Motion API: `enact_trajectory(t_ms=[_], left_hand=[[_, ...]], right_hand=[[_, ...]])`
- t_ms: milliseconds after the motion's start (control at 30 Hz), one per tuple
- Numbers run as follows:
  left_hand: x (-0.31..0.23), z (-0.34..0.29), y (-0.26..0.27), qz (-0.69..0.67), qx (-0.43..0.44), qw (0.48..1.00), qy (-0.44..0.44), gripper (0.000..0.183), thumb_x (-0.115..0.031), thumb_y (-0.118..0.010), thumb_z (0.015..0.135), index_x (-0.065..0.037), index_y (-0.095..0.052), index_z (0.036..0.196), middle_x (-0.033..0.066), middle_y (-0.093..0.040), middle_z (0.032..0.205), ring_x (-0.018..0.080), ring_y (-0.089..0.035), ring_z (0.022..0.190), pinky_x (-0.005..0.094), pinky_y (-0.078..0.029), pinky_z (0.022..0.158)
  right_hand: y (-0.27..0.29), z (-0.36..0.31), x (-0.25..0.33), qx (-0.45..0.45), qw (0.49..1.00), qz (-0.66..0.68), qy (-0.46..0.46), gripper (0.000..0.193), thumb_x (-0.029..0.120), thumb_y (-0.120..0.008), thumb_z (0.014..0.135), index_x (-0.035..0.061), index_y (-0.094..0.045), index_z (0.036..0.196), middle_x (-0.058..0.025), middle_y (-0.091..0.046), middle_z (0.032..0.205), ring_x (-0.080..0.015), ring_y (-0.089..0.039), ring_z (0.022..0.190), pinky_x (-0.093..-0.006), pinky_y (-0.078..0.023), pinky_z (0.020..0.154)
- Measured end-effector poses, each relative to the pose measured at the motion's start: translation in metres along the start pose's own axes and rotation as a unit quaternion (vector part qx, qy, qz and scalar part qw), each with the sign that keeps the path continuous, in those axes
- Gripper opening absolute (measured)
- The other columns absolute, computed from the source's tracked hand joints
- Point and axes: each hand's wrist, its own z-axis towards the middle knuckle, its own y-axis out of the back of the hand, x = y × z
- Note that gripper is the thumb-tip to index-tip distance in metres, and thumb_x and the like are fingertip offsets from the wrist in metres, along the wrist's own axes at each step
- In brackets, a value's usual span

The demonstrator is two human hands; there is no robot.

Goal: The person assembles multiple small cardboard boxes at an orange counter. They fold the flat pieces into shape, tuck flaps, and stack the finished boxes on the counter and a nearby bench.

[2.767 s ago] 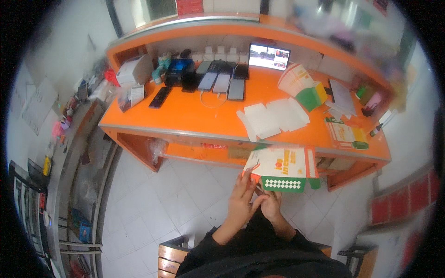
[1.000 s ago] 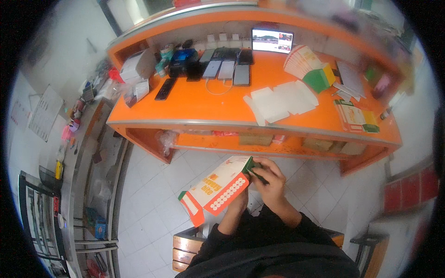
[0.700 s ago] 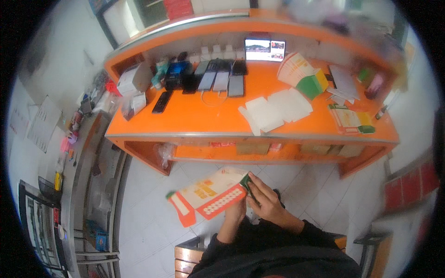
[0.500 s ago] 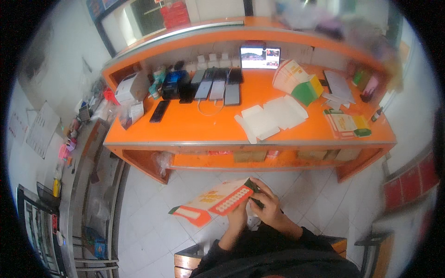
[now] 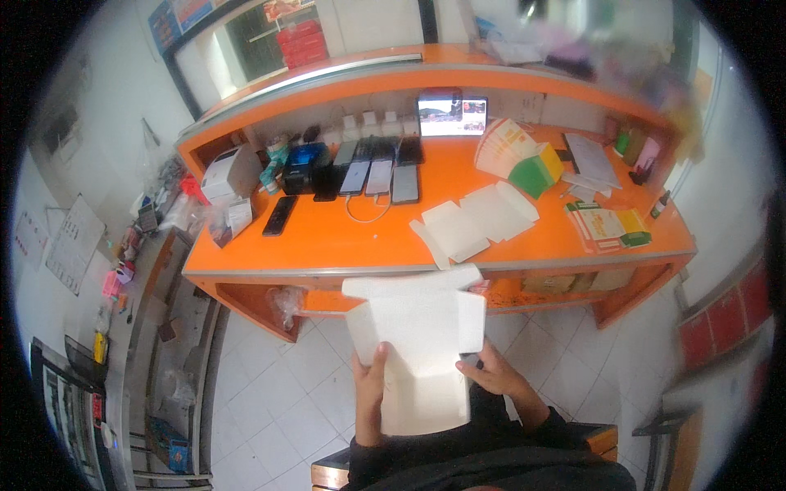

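Note:
An unfolded cardboard carton hangs in front of me with its plain white inside facing up and its flaps spread. My left hand is closed on its left edge, thumb on the white face. My right hand grips the right side, thumb at a side flap; a small dark bit shows by the thumb. Beyond, a second flattened carton lies white side up on the orange desk. Printed carton blanks are fanned out behind it, and a yellow, white and green carton lies at the right.
Several phones and a white cable lie mid-desk, with a single black phone to the left. A white printer stands at the left end and a lit screen at the back. A metal-edged counter runs along my left.
The carton has turned from its printed orange and white side to its white inside, opened out flat and come upright. My hands have moved apart to its two sides.

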Motion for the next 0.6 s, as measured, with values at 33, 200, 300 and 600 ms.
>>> enact_trajectory(t_ms=[33,200,300,600], left_hand=[[0.002,0.0,-0.002,0.049,0.021,0.998,-0.045,0.036,-0.008,-0.047,0.074,0.001,-0.035,0.107,0.0116,-0.05,0.085,0.0223,-0.048,0.074,0.0262,-0.039,0.065],[0.007,-0.013,-0.041,0.161,0.127,0.948,-0.245,0.042,-0.007,-0.038,0.078,0.005,-0.023,0.115,0.0222,-0.031,0.111,0.0282,-0.032,0.102,0.031,-0.026,0.084],[0.013,-0.011,-0.041,0.122,0.207,0.934,-0.265,0.056,-0.01,-0.039,0.079,0.003,-0.005,0.121,0.0227,-0.014,0.124,0.0257,-0.015,0.115,0.0296,-0.012,0.093],[0.006,-0.012,-0.046,-0.081,0.151,0.981,-0.092,0.058,-0.004,-0.049,0.074,0.0,-0.013,0.119,0.0119,-0.043,0.099,0.0162,-0.044,0.089,0.0267,-0.037,0.076]], right_hand=[[-0.002,0.001,0.003,-0.045,0.998,0.039,0.03,0.047,0.015,-0.051,0.071,0.0016,-0.032,0.113,-0.0157,-0.038,0.109,-0.021,-0.04,0.097,-0.0335,-0.031,0.083],[-0.008,0.007,-0.005,-0.109,0.909,0.402,0.013,0.033,0.021,-0.045,0.078,0.0019,-0.039,0.104,-0.0143,-0.046,0.096,-0.0205,-0.045,0.09,-0.0332,-0.035,0.079],[0.001,0.008,0.005,-0.134,0.973,0.169,-0.086,0.02,0.02,-0.041,0.08,0.0028,-0.041,0.091,-0.0083,-0.046,0.082,-0.0164,-0.046,0.077,-0.0305,-0.038,0.07],[-0.025,0.008,0.013,-0.254,0.967,0.01,-0.004,0.034,0.011,-0.045,0.077,0.0011,-0.034,0.108,-0.0114,-0.051,0.086,-0.0149,-0.049,0.075,-0.0255,-0.041,0.066]])
